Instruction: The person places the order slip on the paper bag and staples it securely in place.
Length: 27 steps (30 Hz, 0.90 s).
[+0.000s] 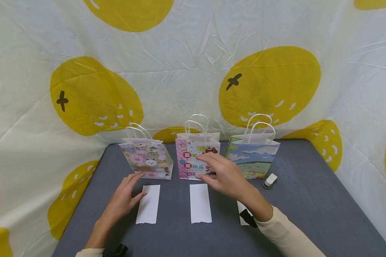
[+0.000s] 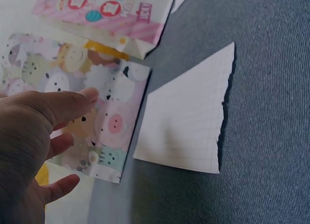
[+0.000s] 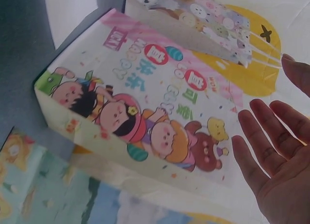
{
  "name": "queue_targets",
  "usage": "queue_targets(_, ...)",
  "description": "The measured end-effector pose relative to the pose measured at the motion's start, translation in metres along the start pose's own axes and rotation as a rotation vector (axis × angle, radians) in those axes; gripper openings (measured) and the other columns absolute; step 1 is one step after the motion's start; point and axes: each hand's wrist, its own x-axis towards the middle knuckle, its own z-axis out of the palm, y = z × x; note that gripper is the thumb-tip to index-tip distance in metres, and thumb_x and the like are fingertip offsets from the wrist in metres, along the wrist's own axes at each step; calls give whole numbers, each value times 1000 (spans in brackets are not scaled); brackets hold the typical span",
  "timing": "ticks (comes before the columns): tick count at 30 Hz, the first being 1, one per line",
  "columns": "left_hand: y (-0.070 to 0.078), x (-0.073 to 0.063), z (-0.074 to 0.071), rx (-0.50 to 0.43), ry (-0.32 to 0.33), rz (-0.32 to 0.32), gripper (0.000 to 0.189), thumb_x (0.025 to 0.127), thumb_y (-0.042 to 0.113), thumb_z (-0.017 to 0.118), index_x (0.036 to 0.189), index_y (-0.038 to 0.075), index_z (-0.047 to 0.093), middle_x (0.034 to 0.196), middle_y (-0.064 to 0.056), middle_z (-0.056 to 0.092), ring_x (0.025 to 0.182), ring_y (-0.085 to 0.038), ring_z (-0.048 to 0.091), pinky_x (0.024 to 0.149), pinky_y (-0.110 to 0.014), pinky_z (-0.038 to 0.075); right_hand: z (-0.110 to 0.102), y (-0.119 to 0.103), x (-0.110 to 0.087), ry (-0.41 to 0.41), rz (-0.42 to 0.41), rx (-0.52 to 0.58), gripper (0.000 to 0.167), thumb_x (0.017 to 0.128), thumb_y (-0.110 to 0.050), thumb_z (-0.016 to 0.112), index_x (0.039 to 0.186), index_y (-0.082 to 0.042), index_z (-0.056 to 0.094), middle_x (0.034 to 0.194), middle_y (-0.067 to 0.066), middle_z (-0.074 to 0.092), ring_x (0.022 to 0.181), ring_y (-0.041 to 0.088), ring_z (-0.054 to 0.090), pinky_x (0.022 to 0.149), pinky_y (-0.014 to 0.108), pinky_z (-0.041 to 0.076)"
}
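We see both hands empty, fingers loose. Middle bag (image 1: 191, 157) stands upright, long axis vertical, just beyond the right hand's (image 1: 223, 175) fingers and a bit to their left; that hand is nearer it. Left hand (image 1: 122, 200) sits before the animal-print bag (image 1: 146, 159), thumb by the left paper strip (image 1: 149, 205). We can't tell contact.

Wrinkled white fabric backdrop (image 1: 180, 96), large yellow printed shapes (image 1: 273, 85), dark grey tabletop (image 1: 308, 214)
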Motion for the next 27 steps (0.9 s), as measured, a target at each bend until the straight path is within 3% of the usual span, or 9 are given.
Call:
queue_targets(6, -11, -1, 5, -73, -58, -32, 76, 74, 7, 90, 141, 2, 55, 130, -14, 60, 116, -34, 56, 92, -54, 50, 7, -4, 10, -24, 12, 32, 57, 83, -30, 86, 133, -11, 65, 128, 3, 67, 105, 17, 65, 79, 34, 57)
queue_targets(11, -17, -2, 8, -126, -141, -93, 72, 80, 11, 87, 143, 1, 54, 132, -15, 59, 119, -34, 54, 95, -55, 48, 14, -8, 21, -38, 29, 65, 55, 83, -27, 86, 133, -12, 65, 129, 3, 67, 117, 19, 64, 93, 38, 55)
queue_targets(16, -22, 0, 12, -156, -191, -148, 71, 82, 12, 85, 144, 1, 52, 133, -17, 59, 121, -37, 52, 98, -57, 45, 23, -12, 36, -19, 29, 95, 55, 83, -26, 86, 132, -10, 66, 127, 4, 67, 115, 19, 65, 94, 35, 55)
queue_targets(23, -30, 0, 19, -183, -210, -165, 71, 81, 10, 85, 143, 0, 53, 128, -14, 64, 118, -36, 53, 97, -57, 43, 38, -19, 55, 5, 38, 120, 55, 83, -28, 86, 132, -12, 66, 128, 4, 68, 116, 19, 65, 91, 34, 56)
queue_targets(27, -34, 0, 24, -191, -210, -162, 70, 80, 9, 85, 142, 1, 54, 124, -11, 68, 114, -32, 54, 95, -54, 42, 46, -23, 65, 15, 64, 134, 54, 83, -24, 87, 131, -10, 67, 132, 6, 66, 122, 22, 63, 97, 37, 53)
